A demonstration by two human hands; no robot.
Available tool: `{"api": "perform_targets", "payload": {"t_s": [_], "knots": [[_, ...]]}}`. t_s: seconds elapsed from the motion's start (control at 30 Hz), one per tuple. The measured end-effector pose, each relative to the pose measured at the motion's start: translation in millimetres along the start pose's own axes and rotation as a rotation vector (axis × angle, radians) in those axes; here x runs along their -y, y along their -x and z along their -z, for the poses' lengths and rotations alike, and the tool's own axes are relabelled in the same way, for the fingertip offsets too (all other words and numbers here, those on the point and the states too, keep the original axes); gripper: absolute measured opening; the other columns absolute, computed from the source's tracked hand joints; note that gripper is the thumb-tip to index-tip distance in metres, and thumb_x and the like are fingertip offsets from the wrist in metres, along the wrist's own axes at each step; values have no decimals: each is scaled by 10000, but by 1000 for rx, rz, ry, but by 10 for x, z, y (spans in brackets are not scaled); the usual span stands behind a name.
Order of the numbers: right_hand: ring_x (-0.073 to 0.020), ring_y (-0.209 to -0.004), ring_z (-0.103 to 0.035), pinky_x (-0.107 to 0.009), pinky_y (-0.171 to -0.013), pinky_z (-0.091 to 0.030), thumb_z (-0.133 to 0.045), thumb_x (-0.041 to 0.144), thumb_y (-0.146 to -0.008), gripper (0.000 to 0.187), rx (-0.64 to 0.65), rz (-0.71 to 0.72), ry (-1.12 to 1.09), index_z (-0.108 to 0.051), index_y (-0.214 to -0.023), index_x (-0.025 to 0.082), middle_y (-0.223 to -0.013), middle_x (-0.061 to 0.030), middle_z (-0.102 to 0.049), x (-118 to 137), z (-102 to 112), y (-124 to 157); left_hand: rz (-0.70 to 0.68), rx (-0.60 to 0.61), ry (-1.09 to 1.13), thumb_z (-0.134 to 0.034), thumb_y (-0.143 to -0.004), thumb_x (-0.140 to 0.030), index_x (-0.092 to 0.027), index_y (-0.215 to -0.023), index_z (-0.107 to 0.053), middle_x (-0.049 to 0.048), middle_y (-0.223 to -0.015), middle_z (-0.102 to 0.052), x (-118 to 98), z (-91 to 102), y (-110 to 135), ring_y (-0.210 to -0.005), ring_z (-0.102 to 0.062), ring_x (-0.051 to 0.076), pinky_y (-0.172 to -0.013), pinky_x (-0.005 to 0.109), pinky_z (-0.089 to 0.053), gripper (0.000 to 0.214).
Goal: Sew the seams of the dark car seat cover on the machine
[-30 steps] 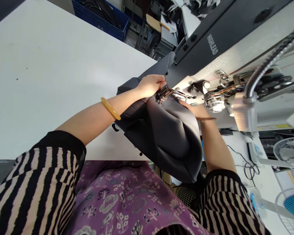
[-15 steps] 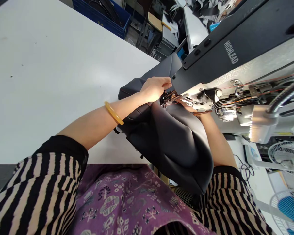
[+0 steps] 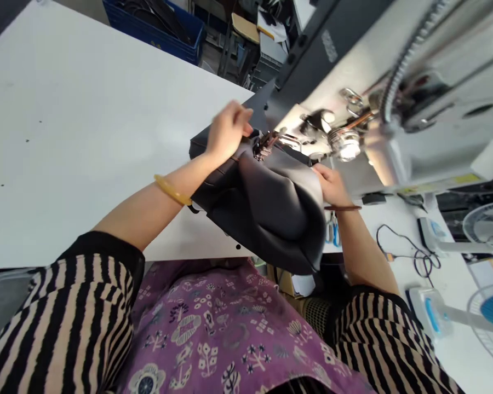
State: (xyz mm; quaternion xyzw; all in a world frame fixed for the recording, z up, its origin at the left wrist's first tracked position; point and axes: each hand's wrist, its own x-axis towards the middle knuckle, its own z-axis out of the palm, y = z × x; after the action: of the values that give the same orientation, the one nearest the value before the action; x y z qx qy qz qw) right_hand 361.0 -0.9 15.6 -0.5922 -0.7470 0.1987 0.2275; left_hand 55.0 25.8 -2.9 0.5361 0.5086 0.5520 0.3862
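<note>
The bare left hand [image 3: 229, 128], a yellow ring-shaped bangle [image 3: 172, 190] circling its forearm, is showing blurred beside the slim metal presser foot [image 3: 264, 146], over the smooth black leather-like sheet [image 3: 277, 205], and I cannot tell whether its grip is closing on anything. Opposite, the bare right hand [image 3: 331, 185] is pinching the sheet's right-hand edge in its grip, while the folded sheet is lying under the dark-grey and white sewing machine [image 3: 345, 27] and drooping past the white desk [image 3: 86, 120].

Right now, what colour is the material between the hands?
The material is dark grey to black; head view.
</note>
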Motion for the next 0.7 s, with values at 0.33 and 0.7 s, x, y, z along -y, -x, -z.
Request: {"api": "perform_targets", "payload": {"t_s": [0.33, 0.7], "knots": [[-207, -662, -498, -322, -624, -373, -553, 503, -792, 283, -72, -556, 310, -504, -775, 225, -686, -50, -559, -1318, -544, 1875, -538, 332, -317, -357, -996, -525, -420, -1057, -681, -45, -880, -762, -971, -73, 1832, -763, -676, 179, -858, 455, -498, 346], [-269, -1169, -609, -445, -1022, -487, -600, 520, -872, 509, -96, 129, -86, -592, -1247, 178, -1254, -126, -652, -348, -474, 1417, -632, 65, -529, -500, -988, -358, -410, -1554, -265, 19, -1528, -487, -461, 110, 2124, -1423, -458, 253, -1194, 493, -408, 615]]}}
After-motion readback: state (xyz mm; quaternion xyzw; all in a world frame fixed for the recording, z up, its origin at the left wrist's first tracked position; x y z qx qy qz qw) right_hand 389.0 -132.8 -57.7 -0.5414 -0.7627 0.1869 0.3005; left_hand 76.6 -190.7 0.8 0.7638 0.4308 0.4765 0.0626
